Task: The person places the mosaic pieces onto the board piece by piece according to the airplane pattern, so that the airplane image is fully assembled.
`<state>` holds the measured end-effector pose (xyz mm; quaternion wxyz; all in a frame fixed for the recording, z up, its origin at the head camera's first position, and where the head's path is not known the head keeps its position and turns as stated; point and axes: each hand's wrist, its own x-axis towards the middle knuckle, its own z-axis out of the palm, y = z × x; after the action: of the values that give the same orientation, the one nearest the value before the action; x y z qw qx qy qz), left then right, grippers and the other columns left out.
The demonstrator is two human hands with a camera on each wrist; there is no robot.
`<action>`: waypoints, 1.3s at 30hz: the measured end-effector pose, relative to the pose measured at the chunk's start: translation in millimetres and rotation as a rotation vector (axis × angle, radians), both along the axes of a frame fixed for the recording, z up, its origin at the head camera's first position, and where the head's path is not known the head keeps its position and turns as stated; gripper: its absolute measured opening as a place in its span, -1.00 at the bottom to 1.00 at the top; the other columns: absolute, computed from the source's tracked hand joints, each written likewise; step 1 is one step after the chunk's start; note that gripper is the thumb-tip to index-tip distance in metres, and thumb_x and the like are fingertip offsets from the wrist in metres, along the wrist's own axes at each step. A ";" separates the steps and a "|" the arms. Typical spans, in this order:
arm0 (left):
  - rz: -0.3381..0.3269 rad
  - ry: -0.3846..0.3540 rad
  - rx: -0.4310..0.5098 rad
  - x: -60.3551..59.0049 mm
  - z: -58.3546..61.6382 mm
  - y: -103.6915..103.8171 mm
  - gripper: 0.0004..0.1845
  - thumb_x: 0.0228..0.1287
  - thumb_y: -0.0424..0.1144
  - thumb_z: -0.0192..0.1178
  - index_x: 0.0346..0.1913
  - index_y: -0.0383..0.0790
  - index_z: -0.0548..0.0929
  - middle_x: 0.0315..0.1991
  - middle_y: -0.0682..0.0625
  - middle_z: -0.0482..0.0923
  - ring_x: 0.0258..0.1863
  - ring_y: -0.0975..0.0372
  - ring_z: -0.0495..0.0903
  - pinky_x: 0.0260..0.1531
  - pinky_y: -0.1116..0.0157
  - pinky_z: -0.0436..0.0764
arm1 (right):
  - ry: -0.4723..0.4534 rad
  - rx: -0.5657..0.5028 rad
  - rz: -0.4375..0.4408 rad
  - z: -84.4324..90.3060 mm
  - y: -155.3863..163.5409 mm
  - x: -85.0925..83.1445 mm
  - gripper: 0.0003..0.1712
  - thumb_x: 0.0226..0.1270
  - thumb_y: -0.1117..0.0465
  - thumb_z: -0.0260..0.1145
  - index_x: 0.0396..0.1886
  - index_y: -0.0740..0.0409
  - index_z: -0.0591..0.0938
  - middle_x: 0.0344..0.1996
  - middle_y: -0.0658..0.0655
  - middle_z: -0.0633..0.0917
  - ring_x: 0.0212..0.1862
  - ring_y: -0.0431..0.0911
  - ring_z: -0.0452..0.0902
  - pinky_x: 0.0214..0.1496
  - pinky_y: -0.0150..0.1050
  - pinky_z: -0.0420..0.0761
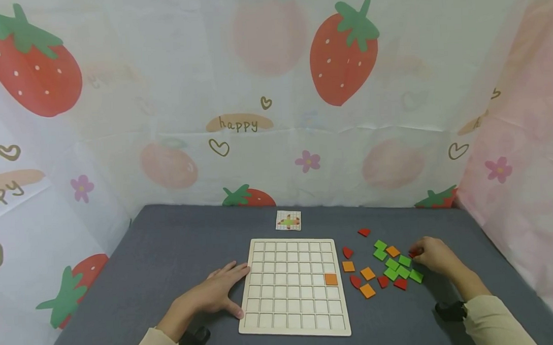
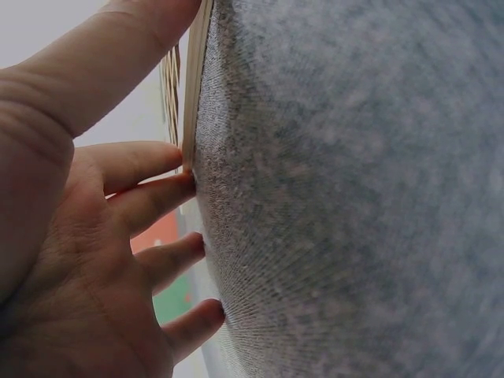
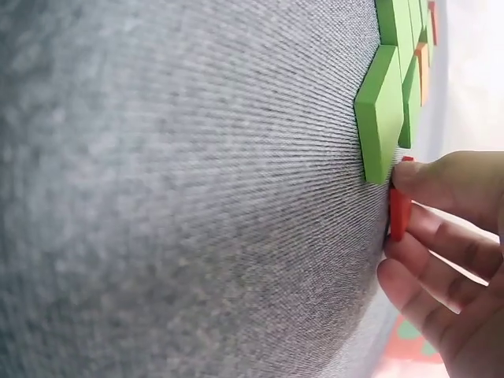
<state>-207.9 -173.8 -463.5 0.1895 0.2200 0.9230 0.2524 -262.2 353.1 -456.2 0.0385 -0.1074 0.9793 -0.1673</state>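
A pale wooden grid board [image 1: 280, 289] lies on the dark cloth with an orange square tile [image 1: 331, 279] in a cell of its rightmost column. My left hand [image 1: 216, 290] is spread along the board's left side, thumb and fingertips at the edge; the left wrist view shows the fingers [image 2: 161, 264] fairly straight, resting by the cloth. At the right of the loose tiles, my right hand [image 1: 434, 253] pinches a red tile [image 3: 400, 211] between thumb and fingers, low at the cloth. A green tile [image 3: 381, 118] lies just beside that thumb.
Loose green tiles [image 1: 392, 264], orange square tiles [image 1: 367, 274] and red curved-edge tiles [image 1: 355, 282] are scattered right of the board. A small pattern card [image 1: 288, 221] lies behind the board. Strawberry-print curtains [image 1: 273, 91] hang at the back and both sides.
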 end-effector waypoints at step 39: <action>-0.001 -0.014 0.013 -2.2 -2.1 0.0 0.12 -0.35 0.14 0.40 0.37 -0.13 0.13 0.39 -0.09 0.09 0.42 -0.08 -0.09 0.25 -0.20 -0.04 | 0.115 -0.161 0.012 18.1 -52.0 9.8 -0.74 0.14 0.23 0.28 -0.19 0.27 0.65 -0.37 0.10 0.56 -0.38 -0.18 0.47 -0.44 -0.34 0.45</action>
<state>-210.1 -173.7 -465.5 0.1948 0.2199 0.9199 0.2597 -252.4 301.1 -438.1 -0.0253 -0.1257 0.9625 -0.2390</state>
